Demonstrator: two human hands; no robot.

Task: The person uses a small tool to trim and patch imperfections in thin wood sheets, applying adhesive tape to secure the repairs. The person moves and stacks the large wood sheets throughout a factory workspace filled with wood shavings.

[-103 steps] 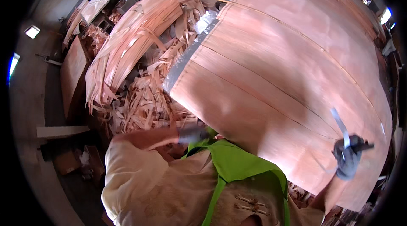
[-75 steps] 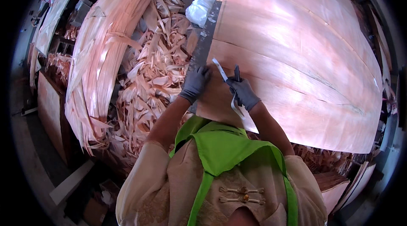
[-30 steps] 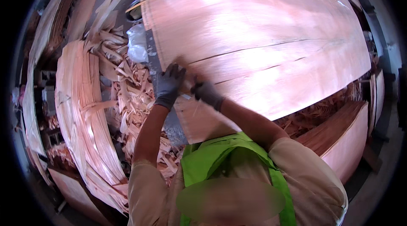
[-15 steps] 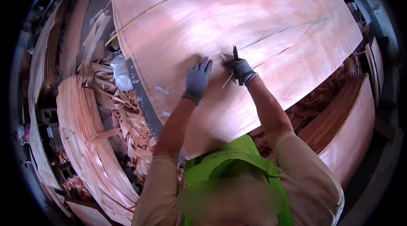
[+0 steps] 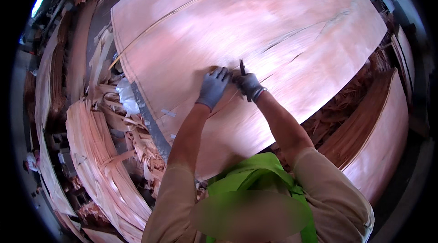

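Observation:
A large sheet of pale pinkish wood veneer point(image 5: 182, 60) is spread in front of me, with cracks running through its middle and right side. My left hand point(image 5: 213, 88), in a grey glove, lies on the sheet with its fingers stretched out toward the right hand. Close beside it, my right hand point(image 5: 248, 85), also gloved, is closed round a dark slim tool point(image 5: 242, 67) that looks like a utility knife. Its ends stick out above and below the fist. What the right fingertips touch on the sheet is blurred. Short pale tape pieces point(image 5: 168, 113) are on the sheet's left part.
A long thin strip point(image 5: 182, 7) crosses the sheet's far part. Left of the sheet are a crumpled clear plastic bag point(image 5: 127, 97), torn veneer scraps point(image 5: 148, 151) and a stack of veneer point(image 5: 98, 151). Another veneer stack point(image 5: 365, 120) stands at the right.
My right hand has moved left, closer to the left hand, still gripping the dark tool. The pale strips seen by its fingers before no longer show. The view has shifted slightly.

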